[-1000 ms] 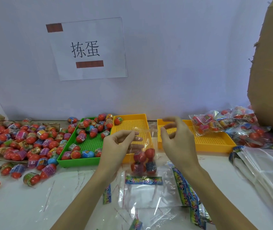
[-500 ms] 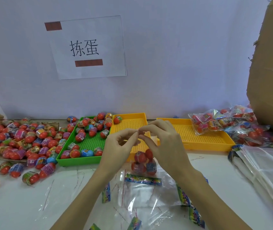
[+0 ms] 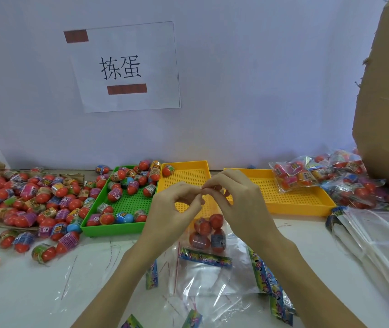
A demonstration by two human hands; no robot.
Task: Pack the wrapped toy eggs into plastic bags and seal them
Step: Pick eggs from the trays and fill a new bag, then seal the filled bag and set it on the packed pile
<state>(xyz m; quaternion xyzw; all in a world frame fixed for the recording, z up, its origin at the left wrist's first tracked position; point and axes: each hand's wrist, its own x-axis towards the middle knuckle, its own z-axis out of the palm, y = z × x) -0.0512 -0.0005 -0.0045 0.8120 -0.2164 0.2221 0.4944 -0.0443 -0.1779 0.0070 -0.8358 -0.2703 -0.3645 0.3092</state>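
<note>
Both hands (image 3: 203,204) pinch bag (image 3: 206,233) top — eggs (image 3: 209,227) inside

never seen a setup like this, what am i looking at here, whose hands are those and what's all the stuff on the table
No machine here: a person wears a camera on the head, looking forward and down, so the arms reach in from the bottom edge. The left hand and right hand meet fingertip to fingertip, pinching the top of a clear plastic bag that hangs between them with a few wrapped toy eggs inside. On the white table lie a pile of loose eggs on the left, a green tray holding more eggs, and two yellow trays. Filled bags are heaped on the right, beside a stack of empty bags. A paper sign hangs on the wall.
</note>
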